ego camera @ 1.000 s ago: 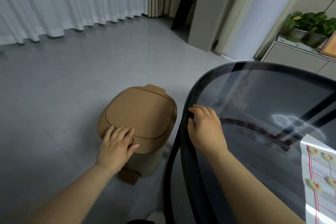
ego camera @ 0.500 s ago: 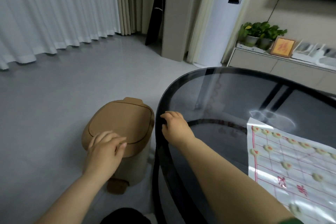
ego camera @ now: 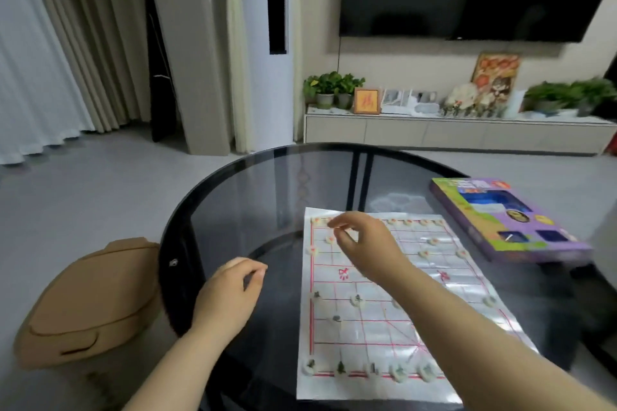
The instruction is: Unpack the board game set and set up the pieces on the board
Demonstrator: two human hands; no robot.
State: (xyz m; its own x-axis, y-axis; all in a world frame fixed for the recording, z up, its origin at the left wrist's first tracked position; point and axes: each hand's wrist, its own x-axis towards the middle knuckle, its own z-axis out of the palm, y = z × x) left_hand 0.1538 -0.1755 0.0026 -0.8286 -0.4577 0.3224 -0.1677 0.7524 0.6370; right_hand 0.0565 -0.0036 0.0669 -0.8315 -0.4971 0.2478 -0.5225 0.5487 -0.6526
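A white paper board (ego camera: 384, 330) with a red grid lies on the dark glass table (ego camera: 253, 197). Small white round pieces stand on it. The red-marked pieces (ego camera: 329, 239) are on the far rows and the dark-marked pieces (ego camera: 357, 300) on the near rows. My right hand (ego camera: 364, 243) hovers over the board's far left corner with its fingers loosely curled, and I see nothing in it. My left hand (ego camera: 230, 297) is over the table's left side, next to the board, also loosely curled and holding nothing. The purple game box (ego camera: 507, 220) lies at the table's right.
A tan bin (ego camera: 90, 304) with its lid closed stands on the floor left of the table. Beyond the table are a low TV cabinet (ego camera: 434, 132) with plants and frames, a dark screen and curtains.
My view swung right from the bin to the board. My left hand left the bin lid and came over the table. My right hand left the table rim and moved over the board.
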